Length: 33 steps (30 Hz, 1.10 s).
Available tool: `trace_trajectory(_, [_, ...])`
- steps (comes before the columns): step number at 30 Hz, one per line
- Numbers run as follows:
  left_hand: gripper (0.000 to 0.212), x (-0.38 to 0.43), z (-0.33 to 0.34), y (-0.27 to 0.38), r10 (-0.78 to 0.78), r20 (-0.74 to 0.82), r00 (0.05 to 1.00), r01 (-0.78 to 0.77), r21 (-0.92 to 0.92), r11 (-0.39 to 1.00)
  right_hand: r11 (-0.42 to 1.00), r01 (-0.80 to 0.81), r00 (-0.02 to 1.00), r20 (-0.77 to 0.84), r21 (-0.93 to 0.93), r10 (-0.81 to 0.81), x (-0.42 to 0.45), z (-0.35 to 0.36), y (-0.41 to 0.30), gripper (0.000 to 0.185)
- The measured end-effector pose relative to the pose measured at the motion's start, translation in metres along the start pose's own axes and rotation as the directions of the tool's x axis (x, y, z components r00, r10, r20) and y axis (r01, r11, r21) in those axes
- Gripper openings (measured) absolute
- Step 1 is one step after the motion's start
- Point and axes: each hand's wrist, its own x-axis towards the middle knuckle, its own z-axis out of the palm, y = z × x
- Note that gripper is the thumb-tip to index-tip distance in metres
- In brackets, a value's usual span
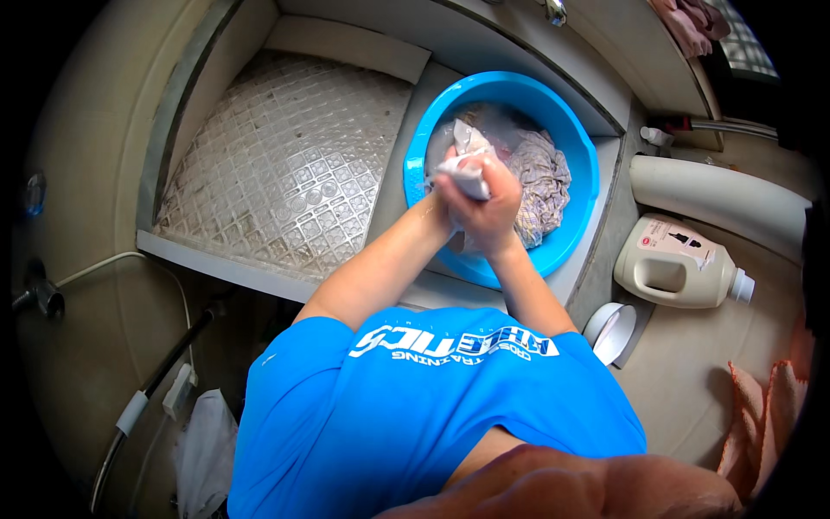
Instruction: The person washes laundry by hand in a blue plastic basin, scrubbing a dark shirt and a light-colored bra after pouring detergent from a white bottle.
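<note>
Both hands are close together over a round blue plastic basin (587, 162), gripping a wet white cloth (472, 178). My right hand (489, 201) is in front, its fingers curled around a folded part of the cloth. Behind it, my left hand (443, 204) is partly hidden but also closes on the cloth. One end of the cloth sticks up beyond the fingers. Cloudy water (502, 133) lies in the basin. A bunched, wet plaid garment (541, 185) rests against the basin's right side.
Left of the basin is a sunken area with a patterned, shiny bottom (285, 162). A beige detergent jug (671, 263) lies to the right, near a white bowl (609, 331) and a thick white pipe (713, 198). A metal faucet (555, 12) is beyond the basin.
</note>
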Motion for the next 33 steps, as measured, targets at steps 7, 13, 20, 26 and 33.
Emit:
trace_trajectory(7, [0.042, 0.004, 0.038, -0.005, 0.091, -0.565, 0.82, 0.133, 0.343, 0.93, 0.901, -0.391, 0.893, -0.16, 0.189, 0.421, 0.023, -0.01, 0.103, 0.018])
trace_trajectory(13, [0.036, 0.005, -0.015, -0.015, -0.011, 0.157, 0.987, 0.084, -0.464, 0.882, 0.99, -0.125, 0.992, 0.028, 0.069, 0.123, -0.01, -0.007, 0.003, 0.028])
trace_trajectory(20, [0.029, 0.001, 0.037, -0.002, 0.068, -0.677, 0.733, 0.13, 0.238, 0.963, 0.872, -0.443, 0.873, -0.12, 0.209, 0.472, -0.004, 0.0, 0.072, 0.024])
trace_trajectory(26, [0.043, 0.002, 0.034, 0.004, 0.002, -0.658, 0.753, 0.239, 0.277, 0.931, 0.838, -0.422, 0.905, -0.096, -0.347, 0.416, -0.024, -0.011, 0.198, 0.037])
trace_trajectory(33, [0.04, 0.004, 0.029, 0.011, 0.121, -0.672, 0.73, 0.15, 0.331, 0.932, 0.848, -0.482, 0.875, -0.163, -0.218, 0.456, 0.007, -0.036, 0.205, 0.046])
